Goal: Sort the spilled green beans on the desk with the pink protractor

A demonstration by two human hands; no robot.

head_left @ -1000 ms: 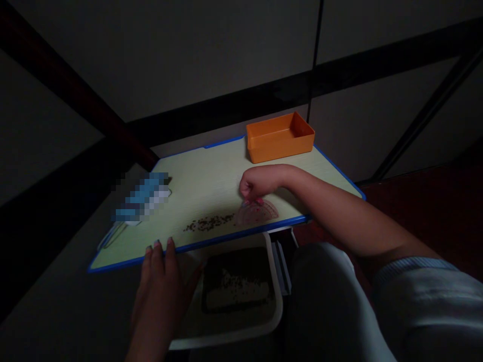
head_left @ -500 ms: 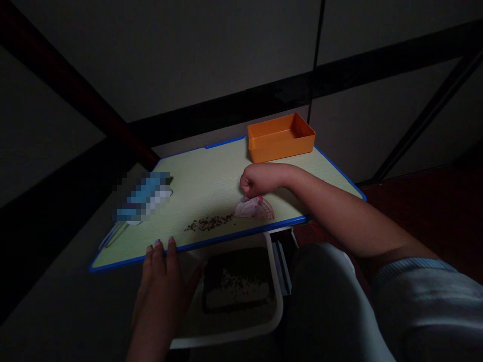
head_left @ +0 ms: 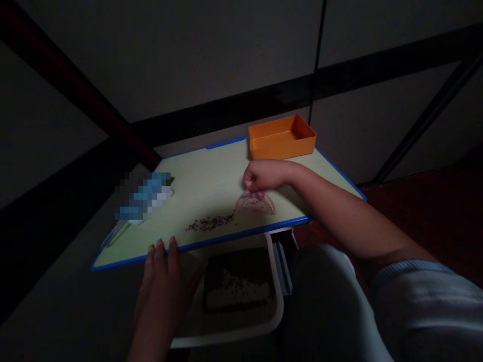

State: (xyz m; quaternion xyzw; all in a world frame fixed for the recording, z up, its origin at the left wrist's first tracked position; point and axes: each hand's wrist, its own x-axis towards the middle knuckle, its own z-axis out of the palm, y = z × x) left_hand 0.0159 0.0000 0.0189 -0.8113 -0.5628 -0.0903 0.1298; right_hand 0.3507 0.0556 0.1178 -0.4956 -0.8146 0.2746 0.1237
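Note:
My right hand [head_left: 266, 175] is closed on a pinkish, see-through protractor [head_left: 256, 204], gripping it near its straight or upper edge; the curved side and printed marks show below the fingers. Just left of the protractor lies a loose strip of small dark grains [head_left: 211, 221] on the pale green tabletop [head_left: 196, 176]. My left hand [head_left: 162, 281] rests with its fingers stretched over the blue front edge of the table, holding nothing. Below that edge is a white bin [head_left: 277, 301] with dark material [head_left: 237, 266] and scattered grains inside.
An orange open box [head_left: 283, 143] stands at the table's back right. On the left lies a blurred-out blue and white item [head_left: 145, 196] with a thin cord beside it. A wall rises behind the table, and my knee [head_left: 328, 291] is at the lower right.
The protractor has tilted slightly in my right hand, showing more of its face, and the hand has shifted a little. The grains and my left hand look much the same.

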